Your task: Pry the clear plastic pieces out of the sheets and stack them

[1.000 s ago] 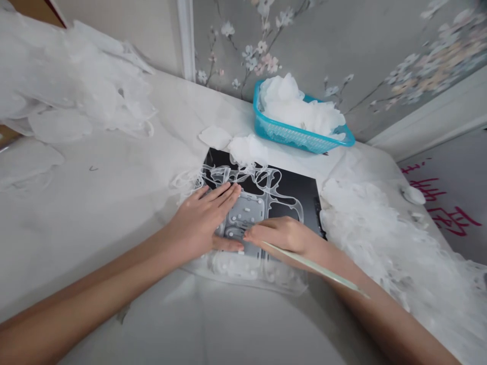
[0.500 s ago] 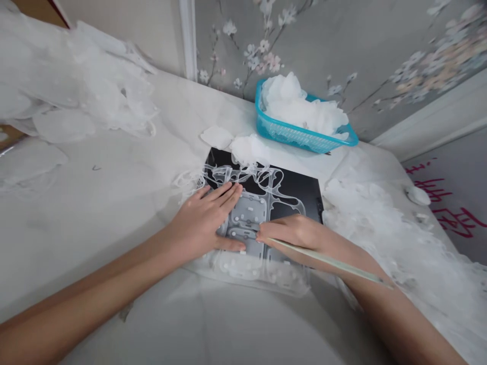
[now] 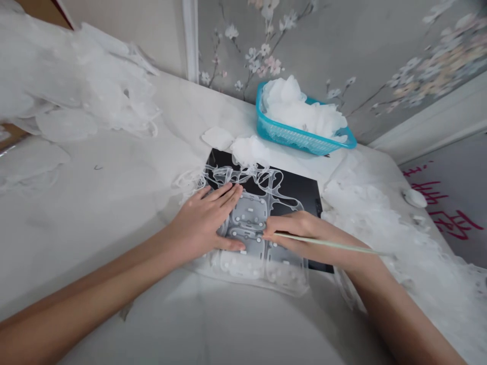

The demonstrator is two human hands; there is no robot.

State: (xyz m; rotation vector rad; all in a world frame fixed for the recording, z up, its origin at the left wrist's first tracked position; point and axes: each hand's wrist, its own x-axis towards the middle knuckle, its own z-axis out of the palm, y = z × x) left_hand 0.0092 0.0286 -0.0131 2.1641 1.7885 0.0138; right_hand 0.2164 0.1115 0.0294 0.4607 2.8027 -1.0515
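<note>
Left hand (image 3: 201,218) lies flat, thumb wide, on a clear sheet (image 3: 247,259); just right of it, the right hand (image 3: 302,224) pinches a stick (image 3: 327,243) running left to right.

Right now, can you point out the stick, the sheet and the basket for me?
Stick (image 3: 327,243): head view, middle of its pale shaft.
Sheet (image 3: 251,257): head view, a translucent panel near its middle.
Basket (image 3: 292,137): head view, its blue front wall.

Left hand (image 3: 204,219) lies splayed palm-down; right hand (image 3: 294,230) curls in a pinch.
</note>
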